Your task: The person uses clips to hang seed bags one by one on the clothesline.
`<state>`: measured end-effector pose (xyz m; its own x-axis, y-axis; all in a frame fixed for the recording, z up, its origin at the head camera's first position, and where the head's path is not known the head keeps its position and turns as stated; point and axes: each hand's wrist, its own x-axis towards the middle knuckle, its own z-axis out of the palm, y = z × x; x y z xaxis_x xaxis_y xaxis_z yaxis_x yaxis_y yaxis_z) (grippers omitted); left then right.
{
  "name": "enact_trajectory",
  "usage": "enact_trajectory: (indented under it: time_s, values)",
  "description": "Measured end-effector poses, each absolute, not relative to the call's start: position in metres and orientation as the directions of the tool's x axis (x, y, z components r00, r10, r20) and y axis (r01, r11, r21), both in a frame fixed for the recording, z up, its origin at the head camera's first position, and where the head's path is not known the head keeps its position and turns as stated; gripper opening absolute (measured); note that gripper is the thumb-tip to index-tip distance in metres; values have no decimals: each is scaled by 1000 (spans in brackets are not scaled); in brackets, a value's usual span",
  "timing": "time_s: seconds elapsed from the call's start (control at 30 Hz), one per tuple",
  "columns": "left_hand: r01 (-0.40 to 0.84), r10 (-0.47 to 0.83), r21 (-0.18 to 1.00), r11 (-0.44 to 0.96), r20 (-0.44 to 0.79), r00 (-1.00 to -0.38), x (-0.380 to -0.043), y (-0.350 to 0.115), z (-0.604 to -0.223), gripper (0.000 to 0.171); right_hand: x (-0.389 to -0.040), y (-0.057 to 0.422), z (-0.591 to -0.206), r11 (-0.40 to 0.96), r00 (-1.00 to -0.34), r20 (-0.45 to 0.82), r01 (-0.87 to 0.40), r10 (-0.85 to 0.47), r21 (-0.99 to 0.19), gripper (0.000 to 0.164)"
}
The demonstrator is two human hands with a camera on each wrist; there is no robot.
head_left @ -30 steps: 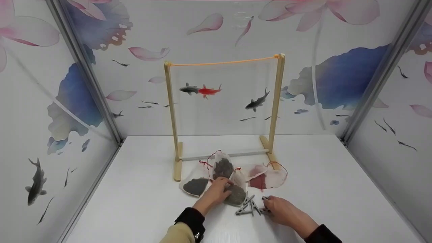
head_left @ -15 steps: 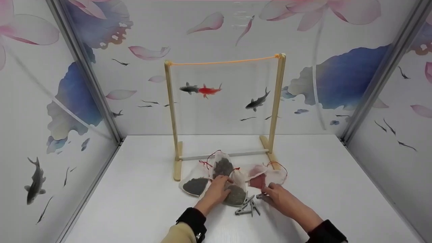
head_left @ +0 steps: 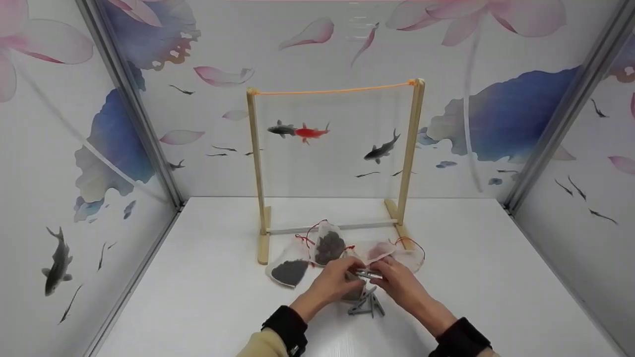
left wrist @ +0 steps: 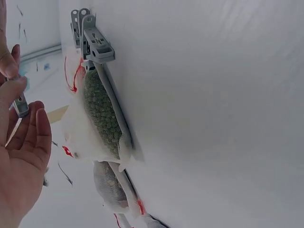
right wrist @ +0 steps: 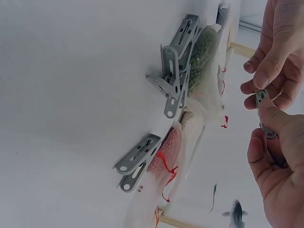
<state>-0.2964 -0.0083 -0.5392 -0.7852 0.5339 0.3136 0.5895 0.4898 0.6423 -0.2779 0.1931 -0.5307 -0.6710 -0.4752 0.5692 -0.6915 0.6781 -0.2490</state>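
Observation:
Over the bags in the head view, my left hand (head_left: 340, 280) and my right hand (head_left: 399, 282) meet at one grey clothespin (head_left: 368, 273). The right thumb and fingers pinch this clothespin (right wrist: 265, 114) in the right wrist view. At its other end, the left thumb (right wrist: 268, 71) and fingertips hold it too. Beneath the left hand lies a mesh drawstring bag with greenish filling (left wrist: 102, 111), partly hidden in the head view. A pinkish bag (head_left: 384, 249) is behind the right hand. More grey clothespins (head_left: 367, 305) lie in a small heap before the hands.
Two more mesh bags, one with dark grey filling (head_left: 290, 272) and one with grey-brown filling (head_left: 330, 248), lie to the left. Behind stands a wooden frame (head_left: 408, 153) with an orange cord (head_left: 332, 91) across its top. Printed panels enclose the white table (head_left: 208, 307).
My right hand has brought a clothespin up and leftward from the heap. My left hand has shifted right, off the bag, and its fingers now meet the clothespin.

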Motion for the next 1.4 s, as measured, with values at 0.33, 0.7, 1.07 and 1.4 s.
enact_trajectory:
  time_s: [0.33,0.7,1.07,1.4]
  values:
    - [678,492,537,502,468,-734,-303,-13,-535,22,-283,193,-526,606,-715,520,-687,-467,-401,23]
    - [577,379,678,455,439,-815,-304,-15,-519,23,-285,193,-518,387,-842,467,-539,-269,-748,29]
    - [535,386,723,438,386,-838,-311,-14,-521,36,-284,188,-514,447,-820,529,-566,-218,-693,17]
    - [275,173,696,663,215,-961,-317,-17,-552,41,-292,202,-515,628,-777,590,-574,-217,-525,13]
